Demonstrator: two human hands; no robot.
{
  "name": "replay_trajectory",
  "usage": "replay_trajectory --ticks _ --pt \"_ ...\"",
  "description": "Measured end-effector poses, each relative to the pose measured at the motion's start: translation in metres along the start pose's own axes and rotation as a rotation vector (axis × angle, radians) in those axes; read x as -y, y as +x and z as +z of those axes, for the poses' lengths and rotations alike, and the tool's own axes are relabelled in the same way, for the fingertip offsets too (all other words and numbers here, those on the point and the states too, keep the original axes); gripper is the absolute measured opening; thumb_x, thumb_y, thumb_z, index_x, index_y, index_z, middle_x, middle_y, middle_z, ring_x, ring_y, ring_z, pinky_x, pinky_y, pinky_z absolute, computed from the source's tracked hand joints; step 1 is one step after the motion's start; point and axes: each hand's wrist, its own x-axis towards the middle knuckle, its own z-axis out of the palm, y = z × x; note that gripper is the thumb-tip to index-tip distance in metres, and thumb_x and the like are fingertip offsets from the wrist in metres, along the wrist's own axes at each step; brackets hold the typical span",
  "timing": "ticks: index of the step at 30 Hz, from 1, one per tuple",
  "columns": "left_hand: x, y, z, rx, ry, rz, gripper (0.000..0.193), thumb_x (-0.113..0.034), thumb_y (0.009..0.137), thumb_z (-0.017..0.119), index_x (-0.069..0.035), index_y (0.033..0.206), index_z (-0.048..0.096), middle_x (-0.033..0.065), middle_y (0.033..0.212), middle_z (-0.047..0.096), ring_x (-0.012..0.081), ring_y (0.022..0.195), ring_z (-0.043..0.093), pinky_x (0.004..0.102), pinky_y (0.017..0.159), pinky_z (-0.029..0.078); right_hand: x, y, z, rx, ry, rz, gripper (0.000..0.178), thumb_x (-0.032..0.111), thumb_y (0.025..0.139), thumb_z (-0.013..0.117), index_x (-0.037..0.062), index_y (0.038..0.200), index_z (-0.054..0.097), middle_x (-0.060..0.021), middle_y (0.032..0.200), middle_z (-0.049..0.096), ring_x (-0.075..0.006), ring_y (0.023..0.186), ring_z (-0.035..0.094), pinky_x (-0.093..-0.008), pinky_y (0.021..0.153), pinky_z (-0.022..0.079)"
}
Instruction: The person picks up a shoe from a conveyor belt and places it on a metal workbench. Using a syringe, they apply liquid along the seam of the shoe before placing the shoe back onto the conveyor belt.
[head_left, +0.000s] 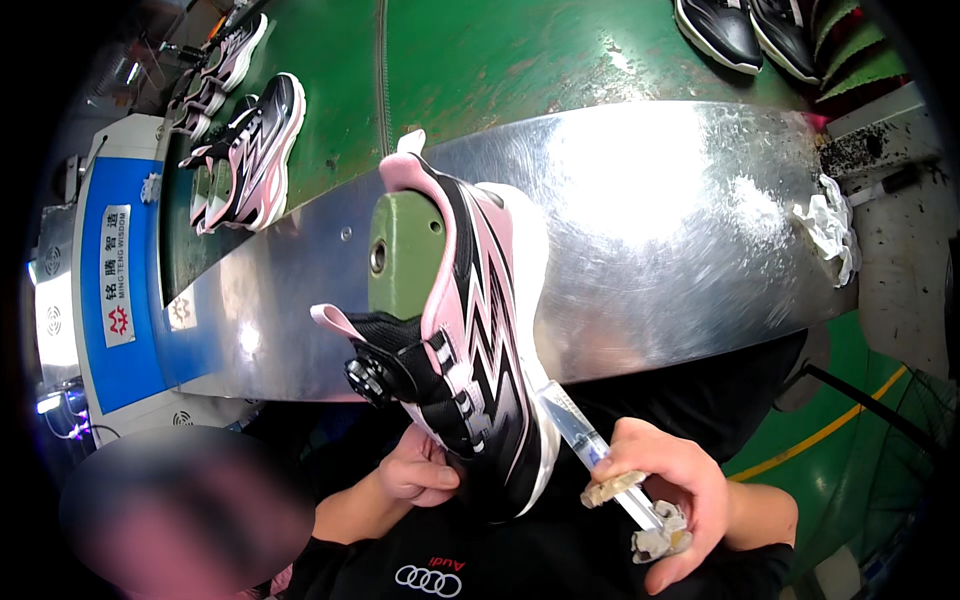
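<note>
A pink, black and white sneaker stands tilted before me, its heel pointing away and its toe toward my body. A green shoe last fills its opening, and a black dial sits by the tongue. My left hand is closed on the shoe near the toe, its fingers partly hidden behind the upper. In my right hand is a clear syringe, with lumpy, wrapped-looking material around its finger grip and plunger end. The syringe's tip meets the white sole edge; whether it touches, I cannot tell.
A shiny metal plate lies under the shoe, bordering a green work surface. Pink and black sneakers stand far left, black shoes far right. Crumpled white paper lies at the right edge. A blue and white machine is at left.
</note>
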Motion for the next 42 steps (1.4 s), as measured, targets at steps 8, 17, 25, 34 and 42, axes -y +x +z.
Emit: replay_trajectory --ticks 8,17,25,34,42 --pt "0.009 0.024 0.002 0.164 -0.081 -0.156 0.078 0.013 0.064 0.057 0.0 0.136 0.03 0.0172 0.132 0.044 0.0298 0.124 0.041 0.042 0.105 0.03 0.041 -0.019 0.001 0.075 -0.129 0.061 0.087 0.055 0.059 0.077 -0.0082 0.112 0.05 -0.0132 0.097 0.061 -0.0213 0.077 0.048 -0.0331 0.069 0.035" --pt "0.023 0.063 0.022 0.284 -0.075 -0.278 0.045 0.005 0.082 0.052 0.001 0.126 0.045 0.0149 0.124 0.052 0.0256 0.118 0.048 0.0386 0.1 0.037 0.078 -0.047 0.01 -0.008 -0.19 0.129 0.079 0.051 0.059 0.079 -0.002 0.112 0.054 -0.0109 0.091 0.059 -0.0219 0.075 0.048 -0.0338 0.068 0.034" --pt "0.033 0.097 0.028 0.38 -0.02 -0.33 0.031 0.002 0.083 0.056 0.0 0.114 0.055 0.0126 0.114 0.059 0.0234 0.106 0.056 0.0376 0.097 0.042 0.081 -0.077 0.014 -0.141 -0.327 0.023 0.074 0.051 0.06 0.079 0.002 0.11 0.055 -0.0136 0.09 0.062 -0.0214 0.074 0.058 -0.0303 0.065 0.035" --pt "0.037 0.117 0.043 0.338 -0.055 -0.289 0.027 0.002 0.082 0.06 -0.005 0.107 0.059 0.0085 0.107 0.062 0.0195 0.102 0.058 0.0348 0.093 0.046 0.075 -0.082 0.014 -0.199 -0.474 -0.075 0.075 0.052 0.061 0.078 0.0038 0.112 0.052 -0.0101 0.088 0.059 -0.0234 0.074 0.06 -0.0339 0.068 0.036" --pt "0.042 0.13 0.052 0.353 -0.128 -0.246 0.027 0.002 0.081 0.061 -0.008 0.106 0.06 0.006 0.105 0.062 0.0159 0.098 0.059 0.0316 0.09 0.048 0.082 -0.055 0.018 -0.059 -0.744 -0.077 0.069 0.043 0.058 0.081 0.0028 0.108 0.055 -0.0072 0.088 0.062 -0.0237 0.073 0.057 -0.0339 0.062 0.037"
